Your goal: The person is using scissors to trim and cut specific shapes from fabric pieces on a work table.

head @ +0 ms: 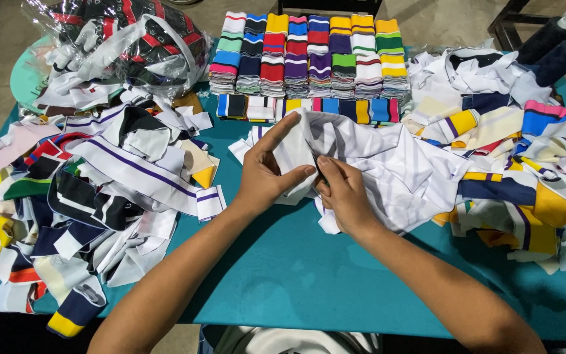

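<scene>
Head view is showing both hands meeting at frame centre: the left hand [266, 176] and right hand [340, 193] are pinching a fold of white fabric [388, 164], fingers clenched on its edge, the rest lying on the teal table [296, 269] below sorted striped stacks [309, 56].

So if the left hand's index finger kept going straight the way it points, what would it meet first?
The left hand points up and right, across the white fabric piece it pinches. Beyond that, probably the row of flat striped knit bands on the teal table; depth is unclear.
</scene>
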